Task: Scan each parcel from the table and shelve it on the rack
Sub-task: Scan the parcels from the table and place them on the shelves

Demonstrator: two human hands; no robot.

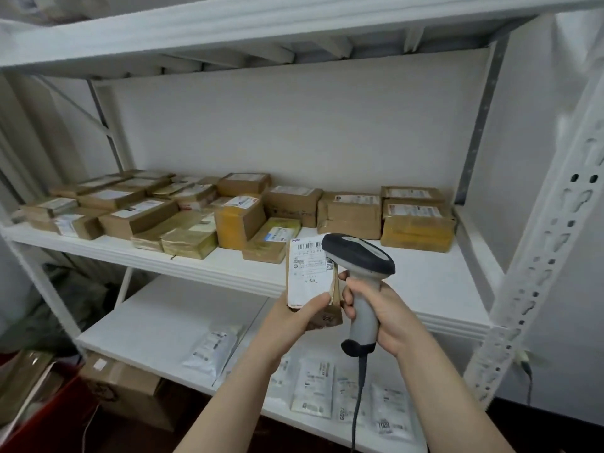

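The middle shelf [425, 282] of the white metal rack [539, 256] is filled along its back and left side with flat cardboard boxes [349, 214]. Most are wrapped in glossy yellowish tape and topped with white labels.

At the front edge of the middle shelf, a small brown parcel [309, 273] is held upright by the left hand [300, 313]. The thumb is pressed across the bottom of its white label (the fingers behind are hidden by the parcel). A barcode is seen at the label's top; the smaller print cannot be read.

Just right of the parcel, a scanner [358, 253] is gripped round its pale grey handle by the right hand [376, 308]. Its dark, rounded head is tipped over the label's upper right corner, which is covered by it. A dark cable [359, 397] is hung from the handle's base and cut off at the bottom edge.

On the shelf below the middle shelf, soft white plastic mailing bags [210, 349] are laid flat, some partly hidden by the forearms. Lower still, left of the middle shelf, a cardboard carton [124, 384] and a red bin [42, 416] are seen; the bin is cut off by the frame and its blurred contents cannot be made out.
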